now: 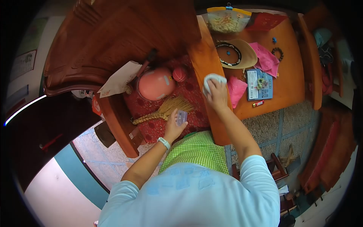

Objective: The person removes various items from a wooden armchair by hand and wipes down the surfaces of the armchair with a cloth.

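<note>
My right hand (216,94) presses a pale folded cloth (208,80) against the flat wooden armrest (206,49) of the chair. Between the fingers and thumb of my left hand (174,126) is a small clear plastic box (182,117), held above the red patterned seat. Just beyond that hand lies a straw hand broom (172,108) with a braided handle. A pink helmet (155,84) and a small pink ball (179,74) rest farther back on the seat. Right of the cloth, a bright pink bag (237,90) lies at the table's edge.
The wooden table (289,83) on the right holds a visor hat (247,55), a blue box (259,85), a red lighter (258,103), a bead bracelet (278,54) and a clipped food bag (228,20). A cardboard sheet (118,80) leans over the seat's left side.
</note>
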The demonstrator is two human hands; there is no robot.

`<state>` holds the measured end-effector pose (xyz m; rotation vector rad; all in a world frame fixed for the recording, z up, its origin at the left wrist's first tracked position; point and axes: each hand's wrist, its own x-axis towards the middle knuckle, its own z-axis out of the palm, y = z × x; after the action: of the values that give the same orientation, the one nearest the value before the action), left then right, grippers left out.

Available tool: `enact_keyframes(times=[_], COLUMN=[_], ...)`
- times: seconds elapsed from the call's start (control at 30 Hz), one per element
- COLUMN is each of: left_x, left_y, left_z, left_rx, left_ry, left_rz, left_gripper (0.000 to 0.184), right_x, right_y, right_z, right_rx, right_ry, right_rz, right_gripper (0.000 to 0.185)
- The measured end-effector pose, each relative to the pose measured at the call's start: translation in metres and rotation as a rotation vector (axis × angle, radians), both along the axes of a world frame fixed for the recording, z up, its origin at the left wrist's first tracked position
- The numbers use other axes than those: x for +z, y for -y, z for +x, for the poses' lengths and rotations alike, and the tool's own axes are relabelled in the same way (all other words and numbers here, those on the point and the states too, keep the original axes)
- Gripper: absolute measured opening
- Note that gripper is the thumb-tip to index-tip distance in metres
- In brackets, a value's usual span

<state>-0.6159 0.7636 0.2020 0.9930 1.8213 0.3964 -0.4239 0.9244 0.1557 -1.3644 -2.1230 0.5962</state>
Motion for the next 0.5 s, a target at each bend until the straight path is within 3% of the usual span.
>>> enact_keyframes(times=[0.17,0.23,0.3,0.33,0.37,0.43,0.5], left_x=[-0.018,-0.013,-0.007,-0.014,-0.019,-0.017,-0.015], left_y=[0.022,0.022,0.021,0.030,0.034,0.035,0.037], left_z=[-0.011,-0.016,-0.021,-0.026,-0.028,-0.031,-0.031], left_rx=[0.145,0.265,0.253,0.261,0.267,0.285,0.283], left_ry=[0.076,0.119,0.112,0.110,0.104,0.120,0.128], left_rz=[-0.008,-0.072,-0.137,-0.113,-0.083,-0.114,-0.154], left_gripper=[0.075,0.075,0.077,0.076,0.075,0.074,0.073], right_x=[-0.025,-0.040,-0.037,-0.027,-0.027,-0.001,0.021], right_y=[-0.123,-0.165,-0.180,-0.185,-0.190,-0.202,-0.221], right_z=[-0.077,-0.087,-0.083,-0.072,-0.065,-0.052,-0.051], right_rx=[-0.364,-0.397,-0.495,-0.444,-0.516,-0.520,-0.481], right_ry=[-0.026,-0.140,-0.204,-0.491,-0.851,-1.150,-1.276], right_rz=[-0.024,-0.049,-0.248,-0.572,-0.715,-0.807,-0.842], right_gripper=[0.031,0.034,0.033,0.033,0.031,0.030,0.033])
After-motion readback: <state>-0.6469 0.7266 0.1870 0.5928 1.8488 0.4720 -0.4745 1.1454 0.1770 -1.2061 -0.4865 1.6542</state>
